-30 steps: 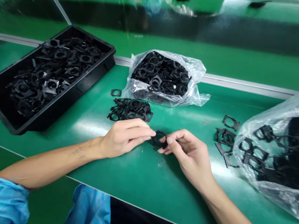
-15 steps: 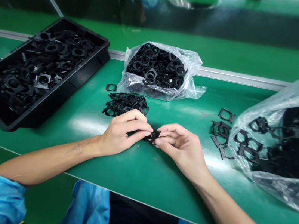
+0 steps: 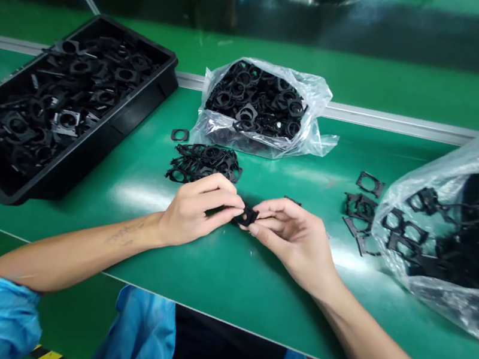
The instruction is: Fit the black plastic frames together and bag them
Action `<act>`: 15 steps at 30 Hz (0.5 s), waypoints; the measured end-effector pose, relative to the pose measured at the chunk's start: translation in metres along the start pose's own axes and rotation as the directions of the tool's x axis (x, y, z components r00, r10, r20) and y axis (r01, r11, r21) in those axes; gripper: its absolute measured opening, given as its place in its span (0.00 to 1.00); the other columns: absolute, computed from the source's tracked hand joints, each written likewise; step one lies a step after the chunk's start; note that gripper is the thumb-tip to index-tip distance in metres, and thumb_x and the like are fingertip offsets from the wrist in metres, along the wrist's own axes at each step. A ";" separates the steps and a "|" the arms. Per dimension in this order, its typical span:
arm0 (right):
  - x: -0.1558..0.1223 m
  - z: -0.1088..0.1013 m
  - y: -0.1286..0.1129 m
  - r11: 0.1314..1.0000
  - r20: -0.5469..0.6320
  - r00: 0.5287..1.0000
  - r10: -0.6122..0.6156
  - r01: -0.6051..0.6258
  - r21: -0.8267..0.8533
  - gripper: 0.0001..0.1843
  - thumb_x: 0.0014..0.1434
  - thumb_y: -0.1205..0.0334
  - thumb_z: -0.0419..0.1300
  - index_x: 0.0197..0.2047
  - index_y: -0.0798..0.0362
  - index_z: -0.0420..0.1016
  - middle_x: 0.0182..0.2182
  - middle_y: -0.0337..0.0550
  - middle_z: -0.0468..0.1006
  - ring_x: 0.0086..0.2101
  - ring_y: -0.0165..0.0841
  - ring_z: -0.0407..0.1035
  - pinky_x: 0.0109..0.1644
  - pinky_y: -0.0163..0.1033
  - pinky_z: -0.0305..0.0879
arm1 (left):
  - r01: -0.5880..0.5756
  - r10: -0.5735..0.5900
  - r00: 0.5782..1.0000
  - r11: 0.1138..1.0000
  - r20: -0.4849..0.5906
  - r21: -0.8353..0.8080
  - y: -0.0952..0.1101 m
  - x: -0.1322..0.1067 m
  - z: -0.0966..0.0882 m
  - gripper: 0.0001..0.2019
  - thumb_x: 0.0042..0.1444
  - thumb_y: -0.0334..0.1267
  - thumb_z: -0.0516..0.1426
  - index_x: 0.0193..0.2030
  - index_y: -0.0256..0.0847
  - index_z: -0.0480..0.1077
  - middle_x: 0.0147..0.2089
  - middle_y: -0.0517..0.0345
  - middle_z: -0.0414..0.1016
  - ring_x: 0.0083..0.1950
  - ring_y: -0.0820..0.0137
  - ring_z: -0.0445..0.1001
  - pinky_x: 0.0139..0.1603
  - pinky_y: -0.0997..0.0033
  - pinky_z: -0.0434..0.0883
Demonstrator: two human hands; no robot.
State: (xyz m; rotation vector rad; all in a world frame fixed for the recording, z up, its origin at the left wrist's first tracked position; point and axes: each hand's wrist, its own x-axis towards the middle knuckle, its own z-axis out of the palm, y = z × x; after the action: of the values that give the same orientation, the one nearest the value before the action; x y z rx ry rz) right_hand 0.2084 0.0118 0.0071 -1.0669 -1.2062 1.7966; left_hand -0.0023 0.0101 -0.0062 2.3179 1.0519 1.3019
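Observation:
My left hand (image 3: 198,209) and my right hand (image 3: 291,236) meet over the green table (image 3: 228,275), fingertips pinched together on one small black plastic part (image 3: 246,214). Most of the part is hidden by my fingers. Just behind my left hand lies a small heap of black ring-shaped parts (image 3: 203,163). A single loose ring (image 3: 180,134) sits to the left of that heap.
A black tray (image 3: 89,150) full of black parts stands at the left. A clear bag of black rings (image 3: 260,107) lies behind the heap. A bigger clear bag (image 3: 459,226) of black frames is at the right, with several loose frames (image 3: 360,208) beside it.
My hands have closed in on each other around the black part, which now shows less between the fingers. The view has shifted slightly.

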 end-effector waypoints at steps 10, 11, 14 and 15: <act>-0.002 0.001 0.001 0.995 0.012 1.000 -0.022 0.023 -0.094 0.14 0.53 0.57 0.74 0.38 0.53 0.76 0.33 0.42 0.82 0.35 0.35 0.82 0.43 0.38 0.79 | -0.020 0.019 1.000 1.000 0.019 0.024 0.000 0.000 -0.001 0.02 0.63 0.30 0.61 0.40 0.39 0.74 0.35 0.58 0.75 0.36 0.74 0.75 0.37 0.74 0.74; -0.002 0.001 0.001 0.994 0.016 1.000 -0.025 0.027 -0.105 0.14 0.54 0.57 0.74 0.38 0.53 0.76 0.33 0.42 0.82 0.35 0.36 0.82 0.43 0.39 0.79 | -0.020 0.020 1.000 0.999 0.022 0.028 0.000 0.000 -0.001 0.02 0.63 0.30 0.61 0.39 0.39 0.74 0.35 0.58 0.75 0.36 0.74 0.75 0.38 0.74 0.74; -0.003 0.001 0.002 0.992 0.023 0.999 -0.034 0.036 -0.118 0.14 0.55 0.56 0.73 0.38 0.53 0.75 0.32 0.42 0.82 0.35 0.36 0.82 0.43 0.40 0.79 | -0.032 0.031 0.999 0.999 0.026 0.033 0.000 0.000 -0.001 0.02 0.63 0.30 0.61 0.39 0.39 0.74 0.35 0.58 0.75 0.36 0.74 0.75 0.38 0.74 0.74; -0.003 0.001 0.002 0.992 0.020 0.999 -0.036 0.038 -0.120 0.14 0.55 0.56 0.73 0.38 0.52 0.75 0.32 0.42 0.82 0.35 0.36 0.82 0.43 0.39 0.79 | -0.036 0.035 0.999 0.999 0.026 0.032 0.000 0.000 -0.001 0.02 0.63 0.30 0.61 0.39 0.39 0.74 0.35 0.58 0.75 0.35 0.74 0.75 0.38 0.74 0.74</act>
State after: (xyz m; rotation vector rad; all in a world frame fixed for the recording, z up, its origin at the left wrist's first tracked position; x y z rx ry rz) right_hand 0.2084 0.0079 0.0057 -1.0909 -1.3514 1.7264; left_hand -0.0033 0.0098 -0.0060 2.3816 1.0359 1.2740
